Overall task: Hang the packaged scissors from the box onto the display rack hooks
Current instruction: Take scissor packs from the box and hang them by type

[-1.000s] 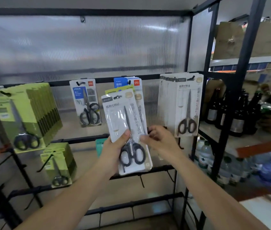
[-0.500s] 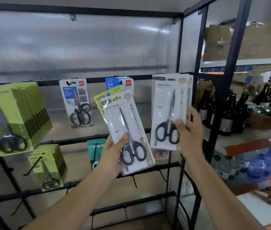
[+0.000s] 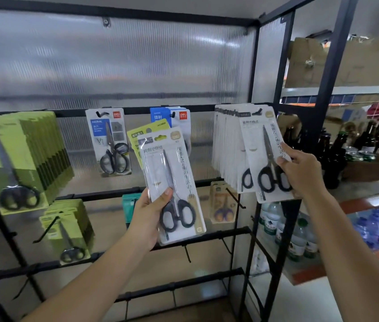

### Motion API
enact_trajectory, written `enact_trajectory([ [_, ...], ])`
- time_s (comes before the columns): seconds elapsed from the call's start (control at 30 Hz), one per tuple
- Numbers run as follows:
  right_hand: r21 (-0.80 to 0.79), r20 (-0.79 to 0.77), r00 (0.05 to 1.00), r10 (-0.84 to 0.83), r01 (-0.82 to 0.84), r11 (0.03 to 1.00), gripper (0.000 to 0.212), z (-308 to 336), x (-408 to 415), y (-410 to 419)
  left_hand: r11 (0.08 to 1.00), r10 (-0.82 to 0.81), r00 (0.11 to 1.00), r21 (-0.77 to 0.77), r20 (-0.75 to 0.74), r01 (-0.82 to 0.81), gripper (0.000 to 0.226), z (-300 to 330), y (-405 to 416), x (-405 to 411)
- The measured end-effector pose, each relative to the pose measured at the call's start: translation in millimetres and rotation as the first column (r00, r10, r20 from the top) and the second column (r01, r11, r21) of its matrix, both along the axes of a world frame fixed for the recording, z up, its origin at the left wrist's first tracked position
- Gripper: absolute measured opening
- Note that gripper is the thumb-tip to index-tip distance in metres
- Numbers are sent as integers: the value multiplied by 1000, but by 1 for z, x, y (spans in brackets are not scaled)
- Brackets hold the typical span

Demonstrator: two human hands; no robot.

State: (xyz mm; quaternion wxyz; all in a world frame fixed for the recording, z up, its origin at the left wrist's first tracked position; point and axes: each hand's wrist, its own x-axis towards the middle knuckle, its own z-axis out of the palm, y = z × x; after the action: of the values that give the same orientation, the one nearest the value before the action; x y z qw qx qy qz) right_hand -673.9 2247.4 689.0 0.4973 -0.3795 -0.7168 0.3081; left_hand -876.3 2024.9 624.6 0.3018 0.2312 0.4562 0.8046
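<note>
Right hand (image 3: 304, 173) has hooked white pack (image 3: 268, 156) on.

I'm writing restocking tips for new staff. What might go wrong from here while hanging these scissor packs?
1. The right hand holds the front white scissors pack tilted at the black hook; its hang hole may miss or tear.
2. That hook already carries a thick row of white packs, so the new one might slide off the tip.
3. The left hand pinches a white pack over a yellow-green pack; one could slip.

White scissors packs (image 3: 262, 147) with black handles; lime-green packs (image 3: 21, 149); black rack (image 3: 249, 231).
</note>
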Motion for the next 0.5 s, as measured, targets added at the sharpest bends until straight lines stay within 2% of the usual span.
enact_trajectory([
  [0.07, 14, 60, 998, -19, 18, 1000, 44, 5, -8, -2, 1000, -11, 1000, -3, 4, 11, 23, 2, 0, 2],
  [0.17, -49, 94, 995, -19, 23, 999, 48, 4, -17, -9, 1000, -1, 1000, -5, 5, 1, 24, 4, 1, 8],
  [0.23, -5, 110, 991, -79, 80, 997, 49, -6, -20, -14, 1000, 9, 1000, -4, 12, -9, 24, 1, -1, 11],
  [0.3, 79, 17, 990, -142, 140, 987, 45, -14, -24, -31, 1000, 5, 1000, -6, 9, -5, 25, -1, -2, 13],
  [0.33, 90, -24, 994, -107, 109, 990, 38, -17, -28, -44, 1000, 3, 1000, -6, 6, -3, 28, -3, -3, 14],
  [0.4, 32, -12, 985, 170, -169, 985, 23, -25, -37, -76, 1000, -3, 1000, -15, 9, 3, 37, -4, -1, 17],
  [0.47, -149, 8, 860, 510, -503, 851, 20, -33, -45, -112, 1000, -10, 1000, -13, -8, 10, 46, -5, 3, 23],
  [0.5, -198, 3, 800, 600, -587, 785, 27, -39, -50, -124, 1000, -23, 999, -1, -26, 23, 47, -6, 4, 26],
])
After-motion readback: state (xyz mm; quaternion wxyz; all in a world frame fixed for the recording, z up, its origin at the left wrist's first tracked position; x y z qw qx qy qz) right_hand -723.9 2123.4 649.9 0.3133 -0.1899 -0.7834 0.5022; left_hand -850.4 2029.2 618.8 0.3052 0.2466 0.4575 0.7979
